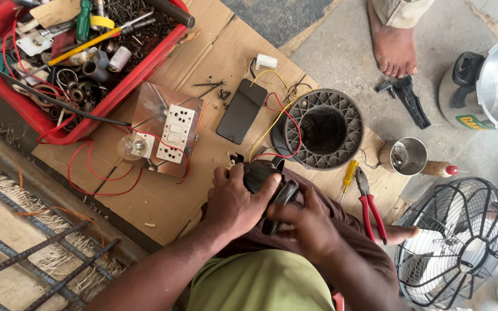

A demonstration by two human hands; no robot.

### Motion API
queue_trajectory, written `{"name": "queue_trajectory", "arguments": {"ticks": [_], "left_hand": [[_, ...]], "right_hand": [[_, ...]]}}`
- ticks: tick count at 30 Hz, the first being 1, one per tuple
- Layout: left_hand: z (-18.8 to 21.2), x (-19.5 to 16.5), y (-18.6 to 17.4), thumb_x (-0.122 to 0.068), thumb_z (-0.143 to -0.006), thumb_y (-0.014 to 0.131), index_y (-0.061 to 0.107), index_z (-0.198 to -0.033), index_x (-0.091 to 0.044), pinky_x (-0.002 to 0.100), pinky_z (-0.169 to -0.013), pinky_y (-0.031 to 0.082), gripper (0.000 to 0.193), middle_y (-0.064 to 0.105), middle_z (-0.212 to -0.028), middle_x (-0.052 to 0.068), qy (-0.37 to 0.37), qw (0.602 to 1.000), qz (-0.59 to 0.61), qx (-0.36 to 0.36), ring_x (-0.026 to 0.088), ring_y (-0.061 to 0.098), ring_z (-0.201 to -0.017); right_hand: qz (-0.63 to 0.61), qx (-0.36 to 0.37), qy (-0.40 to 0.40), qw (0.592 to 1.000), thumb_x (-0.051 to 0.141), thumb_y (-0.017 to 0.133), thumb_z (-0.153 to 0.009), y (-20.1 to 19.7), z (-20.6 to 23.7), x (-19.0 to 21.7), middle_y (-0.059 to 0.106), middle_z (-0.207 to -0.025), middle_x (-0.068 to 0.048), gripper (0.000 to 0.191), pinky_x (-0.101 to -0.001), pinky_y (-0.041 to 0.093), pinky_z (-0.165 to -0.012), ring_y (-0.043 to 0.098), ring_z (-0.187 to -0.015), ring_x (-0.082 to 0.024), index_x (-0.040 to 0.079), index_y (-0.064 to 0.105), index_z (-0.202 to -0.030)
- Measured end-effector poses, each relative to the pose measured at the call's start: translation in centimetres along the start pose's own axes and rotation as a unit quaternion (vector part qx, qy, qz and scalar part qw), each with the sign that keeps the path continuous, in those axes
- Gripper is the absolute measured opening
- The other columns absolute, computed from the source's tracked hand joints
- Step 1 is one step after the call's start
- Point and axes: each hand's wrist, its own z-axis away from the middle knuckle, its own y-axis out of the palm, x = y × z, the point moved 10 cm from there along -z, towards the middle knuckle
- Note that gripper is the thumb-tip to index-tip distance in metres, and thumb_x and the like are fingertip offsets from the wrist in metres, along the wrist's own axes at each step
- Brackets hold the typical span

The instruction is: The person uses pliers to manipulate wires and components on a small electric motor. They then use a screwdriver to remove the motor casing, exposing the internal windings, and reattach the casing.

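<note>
My left hand (pixel 234 198) grips a black plastic motor part (pixel 260 171) over my lap. My right hand (pixel 305 226) holds a black-handled tool (pixel 282 198) pressed against that part. Yellow and red wires (pixel 272 124) run from the part to a round grey motor housing (pixel 324 129) lying on the cardboard sheet (pixel 162 201) just beyond my hands. A black phone (pixel 241 110) lies flat to the left of the housing.
A red crate (pixel 116 86) of tools and scrap sits at top left. A switch board (pixel 171 133) with a bulb (pixel 132 146) lies by it. Red pliers (pixel 370 204), a yellow screwdriver (pixel 350 173), a fan grille (pixel 453 242), a metal cup (pixel 408 155) and another person's foot (pixel 393 49) are right.
</note>
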Motion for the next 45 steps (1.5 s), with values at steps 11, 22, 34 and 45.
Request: {"name": "queue_trajectory", "arguments": {"ticks": [11, 22, 34, 45], "left_hand": [[0.0, 0.8, 0.2, -0.069, -0.079, 0.07, 0.054, -0.127, -0.005, 0.059, -0.089, 0.051, 0.082, 0.05, -0.124, 0.027, -0.017, 1.0, 0.014, 0.008, 0.05, 0.06, -0.105], [-0.1, 0.7, -0.3, -0.069, -0.08, 0.069, 0.054, -0.127, -0.001, 0.06, -0.09, 0.05, 0.083, 0.05, -0.123, 0.027, -0.006, 1.0, 0.007, -0.004, 0.049, 0.058, -0.109], [-2.1, 1.9, -0.8, -0.077, -0.077, 0.06, 0.06, -0.125, -0.006, 0.053, -0.096, 0.054, 0.086, 0.05, -0.127, 0.031, -0.066, 0.993, 0.039, 0.089, 0.049, 0.062, -0.112], [-2.1, 1.1, 0.7, -0.081, -0.079, 0.055, 0.045, -0.135, 0.007, 0.055, -0.098, 0.052, 0.104, 0.038, -0.138, 0.034, -0.105, 0.988, 0.005, 0.115, 0.052, 0.058, -0.118]], "right_hand": [[0.275, -0.051, -0.437, 0.855, 0.01, 0.09, -0.049, 0.7, 3.6, 4.2, 0.06, -0.124, -0.019, 0.106, -0.041, 0.056, -0.09, 0.062, -0.109, -0.034, 0.006, 0.04, -0.142], [0.402, -0.12, -0.538, 0.731, 0.021, 0.086, -0.049, 1.4, 6.1, 5.4, 0.05, -0.131, -0.016, 0.107, -0.0462, 0.051, -0.099, 0.056, -0.118, -0.037, 0.003, 0.037, -0.143], [-0.307, 0.287, -0.211, 0.883, 0.01, 0.07, -0.065, -7.6, 1.7, 0.5, 0.047, -0.154, -0.022, 0.098, -0.0663, 0.032, -0.113, 0.044, -0.142, -0.044, 0.005, 0.035, -0.157], [-0.417, 0.069, -0.062, 0.904, 0.019, 0.047, -0.082, -12.6, -11.8, -1.0, 0.051, -0.149, -0.028, 0.069, -0.0725, 0.032, -0.11, 0.045, -0.139, -0.047, -0.007, 0.04, -0.145]]}}
